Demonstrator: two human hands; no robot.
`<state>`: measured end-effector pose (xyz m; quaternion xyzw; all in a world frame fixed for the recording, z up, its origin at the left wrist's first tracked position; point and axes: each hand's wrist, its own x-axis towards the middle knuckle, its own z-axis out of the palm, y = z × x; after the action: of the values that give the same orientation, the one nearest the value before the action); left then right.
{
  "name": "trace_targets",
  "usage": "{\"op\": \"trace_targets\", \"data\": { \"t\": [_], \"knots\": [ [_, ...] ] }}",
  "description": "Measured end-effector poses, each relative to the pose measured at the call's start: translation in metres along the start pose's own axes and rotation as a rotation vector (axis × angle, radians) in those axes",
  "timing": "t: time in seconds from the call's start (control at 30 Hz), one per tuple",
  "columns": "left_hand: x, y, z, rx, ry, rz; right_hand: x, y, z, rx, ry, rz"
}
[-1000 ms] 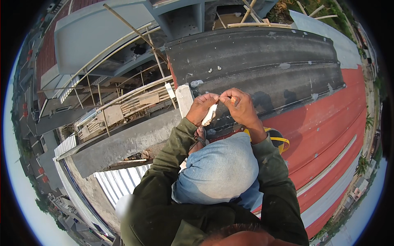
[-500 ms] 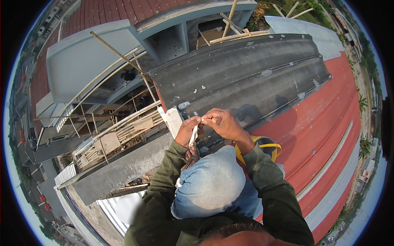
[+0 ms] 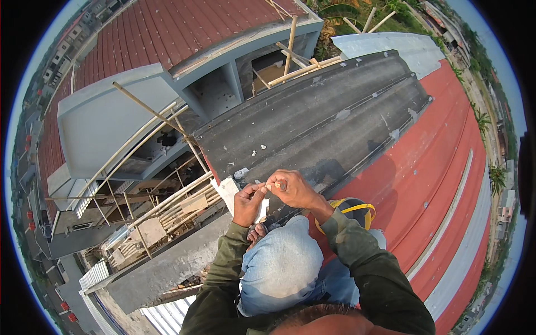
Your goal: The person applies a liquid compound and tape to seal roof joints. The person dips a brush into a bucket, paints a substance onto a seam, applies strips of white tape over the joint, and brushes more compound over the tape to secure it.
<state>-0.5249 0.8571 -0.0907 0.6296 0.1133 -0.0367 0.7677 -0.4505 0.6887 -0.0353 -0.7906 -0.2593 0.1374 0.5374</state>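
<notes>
My left hand [image 3: 247, 204] is closed, thumb and forefinger pinched together above my knee. A crumpled white strip [image 3: 262, 211] hangs from it; whether it is paper or cloth I cannot tell. My right hand [image 3: 294, 191] meets it fingertip to fingertip, its fingers curled in a pinch. Something small and pale shows where the fingertips touch, too small to name. Below the left hand are the toes of a foot [image 3: 256, 232]. Beyond both hands lies a dark grey ribbed roof sheet [image 3: 301, 131] with white specks and pale patches.
A dark bucket with a yellow handle [image 3: 357, 208] stands beside my right forearm on the red metal roof [image 3: 407, 184]. A concrete ledge [image 3: 167, 262] runs on the left. Beyond it, bamboo scaffolding [image 3: 184, 198] spans a drop beside a grey building [image 3: 117, 120].
My view has tilted, so the hands and bucket sit lower in the picture. Both hands stay pinched together, and the white strip now shows as a shorter piece beside the left hand.
</notes>
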Motion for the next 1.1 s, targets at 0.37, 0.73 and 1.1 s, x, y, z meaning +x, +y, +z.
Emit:
{"op": "trace_targets", "data": {
  "t": [0.37,0.73,1.1],
  "knots": [
    [0.005,-0.002,-0.002,-0.158,0.006,0.027,0.000,0.007,0.002,0.039,0.025,-0.151],
    [0.005,0.008,-0.005,-0.181,-0.047,0.011,0.001,0.006,0.002,-0.089,0.006,-0.312],
    [-0.007,0.001,0.008,0.217,0.035,0.215,-0.017,0.025,0.019,0.045,0.126,-0.133]
  ]
}}
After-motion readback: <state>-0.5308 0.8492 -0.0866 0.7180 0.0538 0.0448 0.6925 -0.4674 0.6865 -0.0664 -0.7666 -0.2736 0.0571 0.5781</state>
